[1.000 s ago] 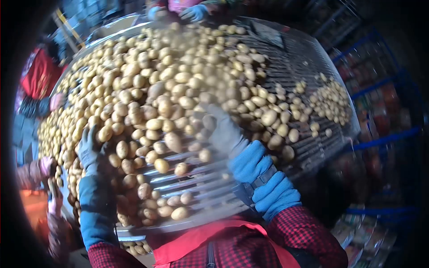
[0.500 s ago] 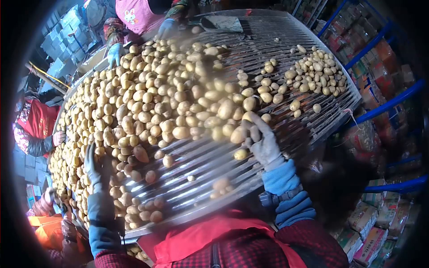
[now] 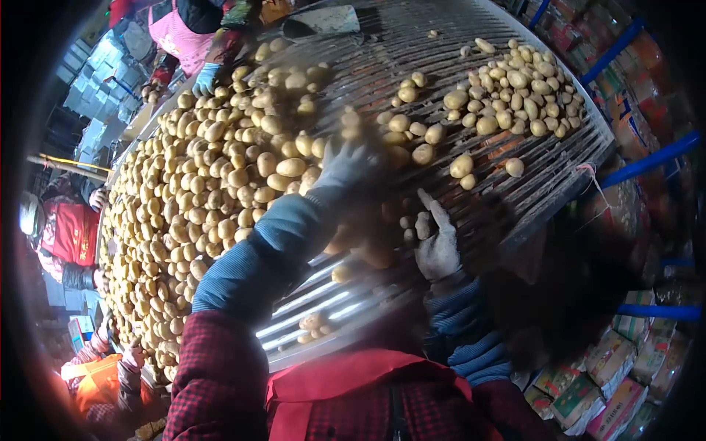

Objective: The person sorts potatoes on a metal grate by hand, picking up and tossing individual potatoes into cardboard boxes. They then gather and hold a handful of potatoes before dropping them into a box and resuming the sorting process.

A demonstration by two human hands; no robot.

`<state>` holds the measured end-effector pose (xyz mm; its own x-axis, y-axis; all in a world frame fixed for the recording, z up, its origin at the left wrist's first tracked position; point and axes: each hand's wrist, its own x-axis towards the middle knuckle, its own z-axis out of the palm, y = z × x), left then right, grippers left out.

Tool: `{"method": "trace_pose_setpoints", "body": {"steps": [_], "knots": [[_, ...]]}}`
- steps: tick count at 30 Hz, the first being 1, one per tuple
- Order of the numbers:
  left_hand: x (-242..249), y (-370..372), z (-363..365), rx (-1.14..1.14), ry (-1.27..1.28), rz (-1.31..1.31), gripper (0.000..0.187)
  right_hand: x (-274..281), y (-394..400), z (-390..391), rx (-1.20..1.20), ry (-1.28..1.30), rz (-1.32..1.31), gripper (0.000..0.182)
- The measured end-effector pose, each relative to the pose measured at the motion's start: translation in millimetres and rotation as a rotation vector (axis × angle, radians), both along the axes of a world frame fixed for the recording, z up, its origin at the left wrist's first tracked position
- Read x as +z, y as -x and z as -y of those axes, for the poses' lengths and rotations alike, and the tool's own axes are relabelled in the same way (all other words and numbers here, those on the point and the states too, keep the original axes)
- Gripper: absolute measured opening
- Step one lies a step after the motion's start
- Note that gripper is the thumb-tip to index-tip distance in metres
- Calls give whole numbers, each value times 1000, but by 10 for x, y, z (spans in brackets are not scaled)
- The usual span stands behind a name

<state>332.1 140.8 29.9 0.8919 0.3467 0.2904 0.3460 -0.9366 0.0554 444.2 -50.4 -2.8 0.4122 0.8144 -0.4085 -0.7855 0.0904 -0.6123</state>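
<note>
Potatoes [image 3: 213,191] lie in a broad heap over the slatted metal sorting table [image 3: 294,309]. My left hand [image 3: 349,169], in a pale work glove, reaches across to the heap's right edge, fingers spread among potatoes and blurred by motion. Just right of it is my gloved right hand [image 3: 439,246], palm low over the slats, index finger stretched out and the others partly bent. No potato shows in its grasp. Blurred potatoes [image 3: 368,246] are between and below my hands, partly in shadow. A small potato group [image 3: 315,327] rests on the slats near my body.
A separate potato pile [image 3: 522,92] sits on the right side of the table. A metal scoop [image 3: 320,22] lies at the far edge. Co-workers stand at the far and left sides, one gloved hand [image 3: 207,77] at the heap. Blue rails [image 3: 651,160] and stacked boxes [image 3: 610,360] flank the right.
My left hand has swung from the heap's left side across to the right, near my right hand. My right hand has dropped slightly toward me. The view has shifted a little.
</note>
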Motion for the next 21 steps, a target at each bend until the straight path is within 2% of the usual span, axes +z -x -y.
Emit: {"method": "trace_pose_setpoints", "body": {"steps": [3,6,8,9,10,12,14,15,16,17,18,19,21], "knots": [[-159,301,55,-38,46,-41,58,55,15,-27,-60,45,-121,38],[216,774,246,-21,132,-144,54,116,4,-46,16,115,-205,38],[231,1143,115,-44,127,-239,51,26,-8,-69,54,82,-215,36],[251,1198,98,-16,184,-150,44,11,-25,-69,80,73,-209,34],[271,1217,25,-11,89,-130,39,2,-41,-65,105,65,-200,32],[372,920,-37,-37,-2,14,40,-27,-12,-73,69,35,-166,36],[398,429,-28,22,20,-65,55,-41,25,-119,31,-15,-126,42],[168,226,-129,59,-20,-133,61,-35,22,-110,67,-29,-144,42],[156,-45,-99,107,13,-110,63,-30,9,-72,106,-43,-156,43],[163,-224,-108,143,36,-299,62,-26,-20,-39,147,-53,-167,44],[-49,-321,-195,164,89,-273,58,-17,-68,-43,191,-57,-178,44],[-260,-418,-280,185,142,-246,54,275,-7,-98,115,114,-222,45],[-372,-442,-331,170,131,-124,49,201,-21,-103,165,65,-228,45]]}}
